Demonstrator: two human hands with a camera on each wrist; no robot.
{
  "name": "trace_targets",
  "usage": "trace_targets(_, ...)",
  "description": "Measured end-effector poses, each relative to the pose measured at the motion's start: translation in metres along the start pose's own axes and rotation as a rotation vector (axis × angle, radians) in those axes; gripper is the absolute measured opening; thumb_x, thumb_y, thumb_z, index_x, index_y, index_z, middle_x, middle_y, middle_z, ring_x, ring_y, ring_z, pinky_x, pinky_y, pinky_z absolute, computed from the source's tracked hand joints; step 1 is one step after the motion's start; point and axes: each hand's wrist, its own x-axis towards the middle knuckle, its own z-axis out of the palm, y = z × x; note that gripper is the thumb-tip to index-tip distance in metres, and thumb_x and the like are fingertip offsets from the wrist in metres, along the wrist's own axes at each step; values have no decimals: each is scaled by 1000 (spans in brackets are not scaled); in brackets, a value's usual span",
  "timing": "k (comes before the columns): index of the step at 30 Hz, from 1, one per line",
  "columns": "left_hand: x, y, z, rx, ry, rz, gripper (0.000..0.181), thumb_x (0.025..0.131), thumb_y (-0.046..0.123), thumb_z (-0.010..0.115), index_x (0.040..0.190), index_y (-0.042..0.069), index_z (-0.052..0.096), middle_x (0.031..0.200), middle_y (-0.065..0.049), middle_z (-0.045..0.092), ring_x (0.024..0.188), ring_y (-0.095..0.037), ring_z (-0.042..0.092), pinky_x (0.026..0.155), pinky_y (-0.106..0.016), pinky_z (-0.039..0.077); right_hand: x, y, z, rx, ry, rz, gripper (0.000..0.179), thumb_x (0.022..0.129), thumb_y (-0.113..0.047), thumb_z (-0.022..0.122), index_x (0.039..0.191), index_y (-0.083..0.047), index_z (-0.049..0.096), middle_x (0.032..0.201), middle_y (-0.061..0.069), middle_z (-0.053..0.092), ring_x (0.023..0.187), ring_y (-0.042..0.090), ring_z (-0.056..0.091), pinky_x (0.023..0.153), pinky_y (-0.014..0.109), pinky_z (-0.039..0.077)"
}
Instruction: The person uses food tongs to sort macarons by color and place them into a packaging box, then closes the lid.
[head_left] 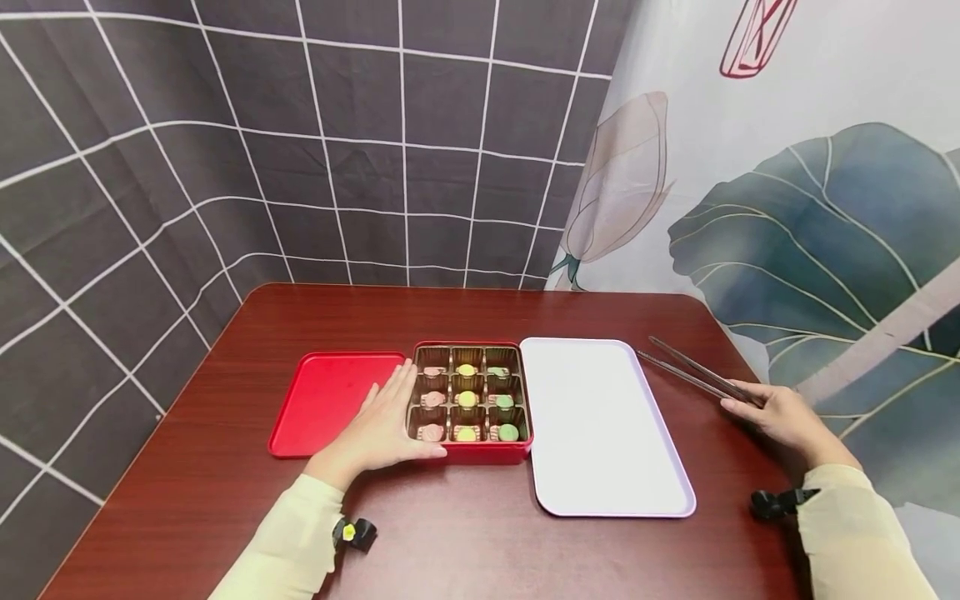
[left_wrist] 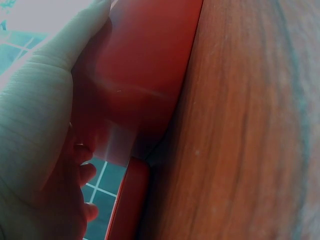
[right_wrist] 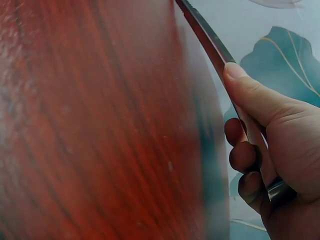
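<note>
A red box [head_left: 468, 454] with a gold divided insert [head_left: 480, 358] stands mid-table. Its compartments hold small round pieces in columns: pink [head_left: 432, 432], yellow [head_left: 467, 398] and green [head_left: 507, 432]. My left hand [head_left: 378, 421] rests against the box's near left corner, its fingers straight along the left side and the thumb along the front. In the left wrist view the thumb [left_wrist: 70, 40] lies by the red wall [left_wrist: 145, 55]. At the right, my right hand [head_left: 780, 417] holds metal tongs [head_left: 693, 371], their tips apart and pointing toward the tray. The right wrist view shows fingers around the tongs [right_wrist: 212, 42].
A white tray [head_left: 600, 425] lies right of the box, close against it. Left of the box is a red lid [head_left: 330, 400], partly behind my left hand. The brown wooden table [head_left: 465, 533] meets a dark grid curtain [head_left: 360, 167] and a floral curtain [head_left: 810, 225].
</note>
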Motion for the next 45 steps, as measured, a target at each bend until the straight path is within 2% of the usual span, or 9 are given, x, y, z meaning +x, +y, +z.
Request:
trace_targets(4,0,0,0,3,2,4,136,58,86,61,154,4,11,161,-11,9,147,-27,7,114,-57,11,0,1,2,-10,25,-17,59,88,-40,69,130,0,58,62,1,53,66,15,45,54,26,35)
trace_targets(6,0,0,1,3,2,3,136,58,86,62,154,4,11,161,-11,9,147,-27,7,114,-56,11,0,1,3,-16,33,-18,59,88,-40,69,129,0,58,65,3,57,68,18,47,55,27,36)
trace_targets(10,0,-1,1,-2,1,-3,136,58,85,63,154,4,11,161,-10,9,147,-26,7,115,-55,11,2,1,4,-44,17,-12,62,88,-43,67,130,3,57,87,18,67,80,28,53,64,33,42)
trace_targets(13,1,-1,2,-6,5,1,135,58,83,64,154,4,11,161,-11,9,147,-27,7,114,-56,11,4,1,3,-73,-2,-9,65,89,-45,66,131,3,56,103,27,65,86,32,56,70,43,47)
trace_targets(16,2,-1,2,0,7,1,135,59,84,64,154,4,11,161,-10,9,147,-27,7,114,-56,11,5,1,1,-104,-20,-6,67,89,-47,65,131,3,55,108,31,62,87,34,56,72,48,47)
trace_targets(26,2,-3,3,3,1,-2,135,58,87,60,155,6,10,161,-10,9,147,-25,6,114,-56,10,8,5,-1,-101,-62,13,69,90,-49,62,134,2,52,118,36,55,95,39,54,75,55,46)
trace_targets(34,2,-3,4,-2,9,3,135,58,86,62,154,6,11,161,-10,9,147,-27,7,114,-57,11,12,7,-3,-79,-90,25,72,89,-50,62,136,3,49,120,37,53,95,39,54,75,53,47)
trace_targets(40,2,-1,3,-2,5,1,135,58,85,62,155,7,10,161,-9,8,147,-25,6,114,-57,11,13,9,0,-102,-67,4,69,90,-48,63,136,2,50,122,39,52,100,45,53,79,60,43)
trace_targets(45,1,-1,2,-3,9,5,135,59,83,65,155,6,10,161,-10,8,147,-27,7,114,-57,11,14,9,1,-107,-66,7,71,88,-49,64,137,1,50,121,38,53,97,43,53,77,60,44)
